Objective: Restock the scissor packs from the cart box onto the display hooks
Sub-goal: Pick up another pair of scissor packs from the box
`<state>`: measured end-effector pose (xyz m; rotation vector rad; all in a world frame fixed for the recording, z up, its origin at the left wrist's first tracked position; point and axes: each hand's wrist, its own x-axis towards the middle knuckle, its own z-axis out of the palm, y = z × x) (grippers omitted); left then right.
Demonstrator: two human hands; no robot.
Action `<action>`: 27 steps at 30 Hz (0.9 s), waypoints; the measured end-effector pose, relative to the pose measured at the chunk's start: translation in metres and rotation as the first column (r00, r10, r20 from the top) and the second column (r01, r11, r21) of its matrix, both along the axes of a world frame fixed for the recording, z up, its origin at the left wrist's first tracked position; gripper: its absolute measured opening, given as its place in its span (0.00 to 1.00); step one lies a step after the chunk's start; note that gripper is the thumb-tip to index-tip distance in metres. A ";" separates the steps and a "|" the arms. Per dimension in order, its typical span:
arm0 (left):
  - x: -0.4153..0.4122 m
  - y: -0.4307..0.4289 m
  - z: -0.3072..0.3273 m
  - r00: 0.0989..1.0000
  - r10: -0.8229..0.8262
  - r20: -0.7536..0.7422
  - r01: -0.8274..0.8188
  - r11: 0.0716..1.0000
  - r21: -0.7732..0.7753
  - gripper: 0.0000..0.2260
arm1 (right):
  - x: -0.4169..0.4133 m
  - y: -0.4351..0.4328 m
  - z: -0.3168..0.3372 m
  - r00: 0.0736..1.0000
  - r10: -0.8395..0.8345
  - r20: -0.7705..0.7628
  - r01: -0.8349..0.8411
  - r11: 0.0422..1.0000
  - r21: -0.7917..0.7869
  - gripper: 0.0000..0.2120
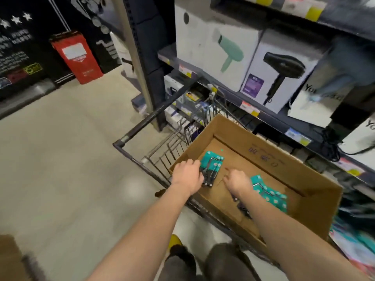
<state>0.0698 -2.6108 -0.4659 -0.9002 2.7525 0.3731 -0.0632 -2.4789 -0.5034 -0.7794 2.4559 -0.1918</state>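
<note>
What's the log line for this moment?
stage: picking | left hand: grips scissor packs | right hand: inside cardboard box, grip unclear | loose packs: beside right wrist

A retail shop aisle: dark metal shelving (146, 57) carries boxed hair dryers (203, 37), with coloured price tags (250, 108) lining the shelf edges. A wire shopping cart (146, 122) stands on the pale polished floor (60, 149) beside the shelves, holding an open cardboard box (263, 151) of teal carded scissor packs (211, 159), and a black printed promotional wall (20, 47) runs along the aisle's far side
</note>
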 end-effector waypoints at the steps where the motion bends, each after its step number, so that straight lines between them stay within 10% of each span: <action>1: -0.004 -0.007 -0.005 1.000 -0.022 0.015 0.022 1.000 0.009 0.17 | 0.001 -0.005 -0.004 1.000 -0.027 0.009 0.027 1.000 0.013 0.22; 14: -0.057 -0.036 -0.077 0.989 -0.048 0.139 0.011 0.968 0.253 0.19 | -0.031 -0.054 -0.102 0.950 -0.248 0.191 0.246 0.969 0.032 0.12; 27: -0.091 -0.043 -0.144 0.925 0.042 0.378 -0.192 0.909 0.370 0.20 | -0.058 -0.094 -0.200 0.753 -0.555 0.354 0.583 0.812 0.034 0.31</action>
